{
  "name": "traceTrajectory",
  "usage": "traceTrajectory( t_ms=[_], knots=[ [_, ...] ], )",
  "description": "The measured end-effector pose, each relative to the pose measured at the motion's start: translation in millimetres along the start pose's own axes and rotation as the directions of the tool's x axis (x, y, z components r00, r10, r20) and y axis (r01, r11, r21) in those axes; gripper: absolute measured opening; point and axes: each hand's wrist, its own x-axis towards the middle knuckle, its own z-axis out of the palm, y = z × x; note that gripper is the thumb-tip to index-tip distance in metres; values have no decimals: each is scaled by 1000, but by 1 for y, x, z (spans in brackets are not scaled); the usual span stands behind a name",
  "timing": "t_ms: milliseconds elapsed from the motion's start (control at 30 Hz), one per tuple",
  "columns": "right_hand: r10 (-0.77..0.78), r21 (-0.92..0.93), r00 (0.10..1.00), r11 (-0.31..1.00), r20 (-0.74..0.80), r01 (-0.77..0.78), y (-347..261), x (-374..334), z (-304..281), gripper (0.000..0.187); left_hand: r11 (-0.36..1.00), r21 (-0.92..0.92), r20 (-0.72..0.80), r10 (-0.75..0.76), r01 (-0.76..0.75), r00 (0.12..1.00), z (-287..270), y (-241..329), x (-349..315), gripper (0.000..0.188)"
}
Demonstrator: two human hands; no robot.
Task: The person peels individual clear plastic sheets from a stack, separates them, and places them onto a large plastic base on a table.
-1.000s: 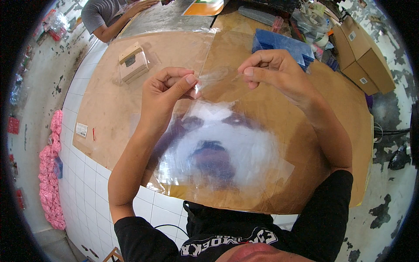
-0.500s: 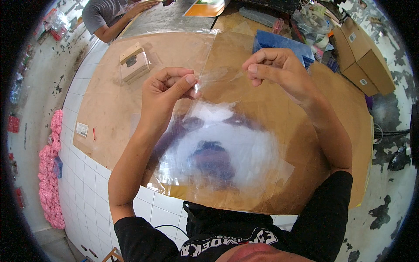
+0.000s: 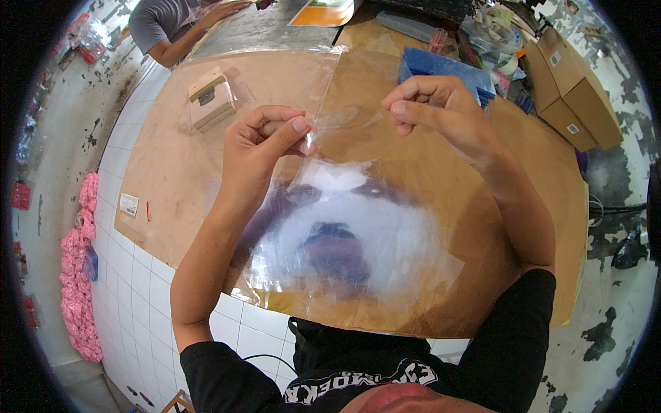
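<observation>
Above the table, my left hand (image 3: 268,141) is closed in a pinch, thumb against forefinger. A thin glint of clear plastic film (image 3: 309,140) shows at its fingertips. My right hand (image 3: 434,110) is raised to the right at about the same height, fingers curled and thumb pressed to the forefinger; what it holds, if anything, cannot be made out. Below both hands, a shiny transparent plastic sheet (image 3: 392,241) lies on the brown table covering (image 3: 509,227), with a bright white reflection and a dark patch in it.
A small wooden block with a dark metal piece (image 3: 213,103) lies far left. Blue plastic packets (image 3: 444,69) are behind my right hand. An open cardboard box (image 3: 575,89) stands at the far right. Another person's arm (image 3: 186,45) rests at the far table. Pink bundles (image 3: 79,296) lie left.
</observation>
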Motion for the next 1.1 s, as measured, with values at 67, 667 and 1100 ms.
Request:
traceTrajectory(
  t_ms=[67,667,1100],
  knots=[
    [7,-12,1000,1000,3,-7,1,1,-1,22,1000,2,-4,0,0,1000,1,1,0,13],
    [9,-17,1000,1000,-12,-9,-1,0,-1,22,1000,-6,1,-3,3,1000,0,1,0,14],
    [23,-1,1000,1000,-11,-23,-3,-1,-2,23,1000,-2,10,2,-2,1000,-1,-1,1,13]
  ],
)
